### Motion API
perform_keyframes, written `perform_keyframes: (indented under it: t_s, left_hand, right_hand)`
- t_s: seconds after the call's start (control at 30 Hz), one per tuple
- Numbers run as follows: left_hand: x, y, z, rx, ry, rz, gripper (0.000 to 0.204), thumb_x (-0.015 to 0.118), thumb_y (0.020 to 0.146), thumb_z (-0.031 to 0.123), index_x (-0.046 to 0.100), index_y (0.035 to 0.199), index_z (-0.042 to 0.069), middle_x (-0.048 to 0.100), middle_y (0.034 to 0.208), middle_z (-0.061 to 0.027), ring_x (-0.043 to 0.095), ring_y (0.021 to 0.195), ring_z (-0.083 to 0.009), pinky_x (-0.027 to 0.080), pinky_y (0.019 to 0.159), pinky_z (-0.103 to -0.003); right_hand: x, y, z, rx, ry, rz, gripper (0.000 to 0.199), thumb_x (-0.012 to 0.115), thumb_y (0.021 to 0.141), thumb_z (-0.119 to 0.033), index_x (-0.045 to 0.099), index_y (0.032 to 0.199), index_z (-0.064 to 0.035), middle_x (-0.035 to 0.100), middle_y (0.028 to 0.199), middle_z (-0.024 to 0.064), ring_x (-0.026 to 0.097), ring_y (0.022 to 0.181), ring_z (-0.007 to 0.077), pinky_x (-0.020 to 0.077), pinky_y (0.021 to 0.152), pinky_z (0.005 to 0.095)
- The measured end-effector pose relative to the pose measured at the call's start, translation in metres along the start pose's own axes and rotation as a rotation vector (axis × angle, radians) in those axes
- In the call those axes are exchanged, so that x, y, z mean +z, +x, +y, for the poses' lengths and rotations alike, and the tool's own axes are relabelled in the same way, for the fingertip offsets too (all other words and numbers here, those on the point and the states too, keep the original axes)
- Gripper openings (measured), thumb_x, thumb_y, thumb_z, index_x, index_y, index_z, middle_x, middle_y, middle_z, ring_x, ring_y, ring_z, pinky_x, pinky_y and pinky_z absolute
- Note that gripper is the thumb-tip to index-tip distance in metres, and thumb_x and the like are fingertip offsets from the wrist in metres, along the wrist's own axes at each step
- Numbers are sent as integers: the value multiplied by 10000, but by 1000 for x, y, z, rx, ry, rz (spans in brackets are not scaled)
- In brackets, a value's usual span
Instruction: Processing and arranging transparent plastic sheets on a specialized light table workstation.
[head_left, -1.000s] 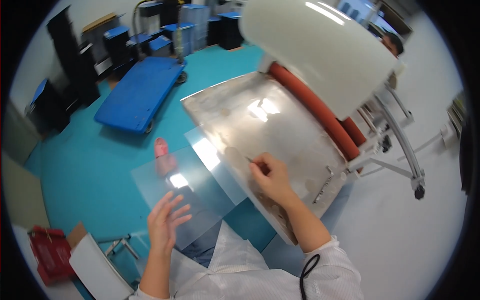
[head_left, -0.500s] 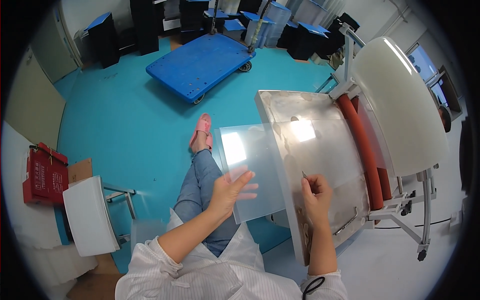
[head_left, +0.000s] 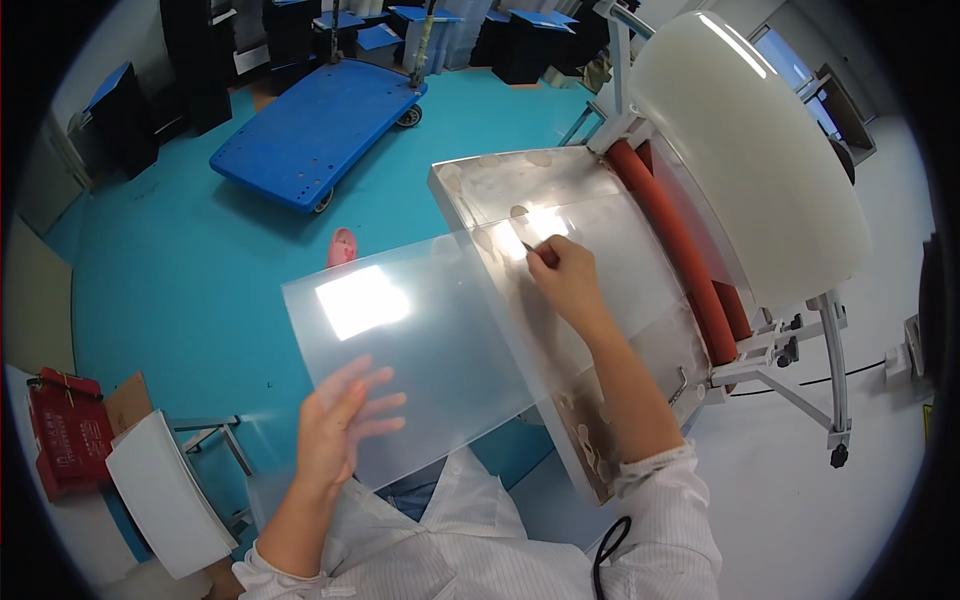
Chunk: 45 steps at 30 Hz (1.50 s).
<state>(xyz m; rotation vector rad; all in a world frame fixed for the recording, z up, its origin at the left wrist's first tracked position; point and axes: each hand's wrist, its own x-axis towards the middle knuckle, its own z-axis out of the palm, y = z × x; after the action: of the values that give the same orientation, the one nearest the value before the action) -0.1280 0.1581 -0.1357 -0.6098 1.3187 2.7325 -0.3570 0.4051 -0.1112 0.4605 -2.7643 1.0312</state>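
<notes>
Over the turquoise floor [head_left: 170, 270], the big white film roll [head_left: 760, 150] sits on its stand above the red rubber roller [head_left: 680, 230] and the tilted, stained metal feed table [head_left: 500, 180]. A blue flat trolley [head_left: 310, 130] stands well apart, up the room.

The change from half a second ago is in the clear, flexible plastic sheet [head_left: 420, 340]: it now reaches higher and further onto the metal table, its far edge lying across the steel near the roller, while its near part hangs out over the floor. A ceiling light glares off it.

The left hand [head_left: 335, 430] is under the sheet's near corner, fingers spread flat against it, carrying it rather than gripping. The right hand [head_left: 565, 280] has moved up the table and presses down on the sheet, fingers closed around a thin dark tool [head_left: 530, 248], whose tip touches the film. To me that looks like lining the sheet up, though it isn't yet at the roller.
</notes>
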Motion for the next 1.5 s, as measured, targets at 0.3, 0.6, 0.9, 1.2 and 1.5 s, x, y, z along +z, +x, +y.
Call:
perform_keyframes:
  t_s: [0.3,0.6,0.9,1.2,1.5]
  left_hand:
    - [-6,-35,47,28,91,100,509,555,941,194,414,1318,-118,594,1160,-267,674,914,-358,604,684,-413]
    - [4,-46,68,72,131,100,489,527,944,172,416,1311,-131,595,1149,-280,677,906,-368,606,671,-408]
    - [18,-50,76,130,146,102,447,534,921,153,470,1269,-120,617,1115,-279,690,858,-364,610,634,-404]
    - [15,-47,67,129,160,121,466,519,936,169,445,1283,-133,602,1128,-286,679,887,-377,605,647,-414]
    - [-113,-122,40,304,-4,403,499,523,947,201,397,1370,-34,545,1270,-234,646,991,-337,594,723,-405]
  right_hand:
    - [42,33,-27,-33,-165,-150,139,632,768,-99,653,775,38,657,690,151,640,634,239,505,631,332]
    - [51,39,-44,-32,-183,-176,98,637,724,-52,641,725,46,637,660,167,629,622,256,494,613,349]
    - [26,3,-49,-46,-236,-236,94,620,727,-48,627,722,45,620,643,182,616,590,275,481,593,355]
    - [-79,-167,-36,71,-352,-407,105,641,759,-48,585,732,37,586,614,174,602,568,268,462,565,340]
    - [-33,-124,-3,150,451,-97,71,634,893,-75,584,843,-63,498,662,-57,442,559,28,345,487,196]
